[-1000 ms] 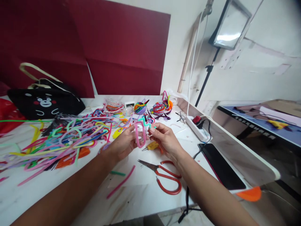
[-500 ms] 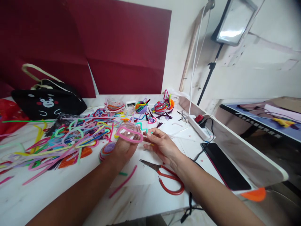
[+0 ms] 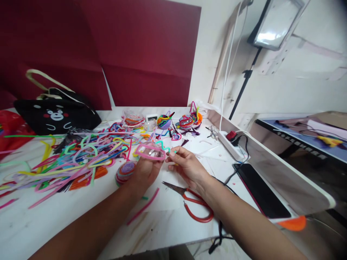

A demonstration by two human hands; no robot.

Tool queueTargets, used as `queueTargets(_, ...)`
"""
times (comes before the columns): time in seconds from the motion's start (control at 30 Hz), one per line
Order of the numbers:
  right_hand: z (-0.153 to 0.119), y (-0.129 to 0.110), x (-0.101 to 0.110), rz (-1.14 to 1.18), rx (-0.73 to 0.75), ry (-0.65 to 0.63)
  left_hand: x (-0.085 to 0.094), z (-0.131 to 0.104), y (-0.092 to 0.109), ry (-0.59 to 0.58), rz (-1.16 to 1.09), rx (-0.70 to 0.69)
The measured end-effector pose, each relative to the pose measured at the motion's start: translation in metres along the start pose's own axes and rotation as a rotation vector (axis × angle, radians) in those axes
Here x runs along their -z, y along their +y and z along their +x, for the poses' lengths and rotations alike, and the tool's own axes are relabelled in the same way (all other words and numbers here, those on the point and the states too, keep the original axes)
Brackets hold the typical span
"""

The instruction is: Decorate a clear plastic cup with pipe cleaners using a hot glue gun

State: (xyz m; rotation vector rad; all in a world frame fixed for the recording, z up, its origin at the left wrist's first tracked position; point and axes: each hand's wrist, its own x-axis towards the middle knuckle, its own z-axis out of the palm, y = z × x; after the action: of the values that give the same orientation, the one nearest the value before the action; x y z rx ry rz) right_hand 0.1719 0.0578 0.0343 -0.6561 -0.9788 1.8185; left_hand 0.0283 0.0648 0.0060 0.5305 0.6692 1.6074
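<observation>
My left hand (image 3: 148, 169) is closed around a clear plastic ball (image 3: 150, 151) that has a pink pipe cleaner (image 3: 143, 156) looped over it. Close beside it, my right hand (image 3: 187, 164) pinches a zigzag-bent turquoise pipe cleaner (image 3: 162, 145) between thumb and fingers. Red-handled scissors (image 3: 189, 198) lie on the table below my right hand, blades pointing left. A ball wrapped in coloured pipe cleaners (image 3: 127, 169) sits left of my left wrist. In front of me lies a cut pink piece (image 3: 143, 206).
A heap of loose pipe cleaners (image 3: 81, 159) covers the table's left side. Wrapped balls (image 3: 164, 122) stand at the back. A black bag (image 3: 56, 117) leans behind the heap. On the right are a power strip (image 3: 230, 146) and a phone (image 3: 261, 189).
The view has shifted slightly. My hands keep nearly the same pose, with the clear ball tilted a little and both hands still close together.
</observation>
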Motion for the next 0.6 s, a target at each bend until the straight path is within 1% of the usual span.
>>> queueTargets(0.1, 0.009, -0.006, 0.010, -0.158, 0.151, 0.135, -0.006, -0.006, 0.003, 0.021, -0.002, 0.065)
queueTargets(0.2, 0.021, -0.008, 0.026, -0.401, 0.319, 0.219, -0.010, -0.012, 0.005, 0.039, -0.002, 0.148)
queueTargets(0.33, 0.030, -0.005, 0.041, -0.746, 0.420, 0.289, -0.011, -0.016, 0.007, 0.041, 0.009, 0.212)
queueTargets(0.4, 0.028, -0.004, 0.041, -0.953, 0.518, 0.297, -0.010, -0.016, 0.007, 0.033, 0.019, 0.218)
queueTargets(0.47, 0.021, -0.004, 0.035, -1.104, 0.721, 0.274, -0.009, -0.015, 0.006, 0.025, 0.028, 0.195)
queueTargets(0.5, 0.016, -0.004, 0.030, -1.153, 0.849, 0.251, -0.009, -0.014, 0.006, 0.021, 0.032, 0.172)
queueTargets(0.53, 0.011, -0.004, 0.024, -1.189, 0.962, 0.199, -0.008, -0.014, 0.005, 0.016, 0.037, 0.147)
queueTargets(0.6, 0.000, -0.004, 0.014, -1.304, 1.148, 0.109, -0.006, -0.012, 0.002, 0.004, 0.050, 0.100)
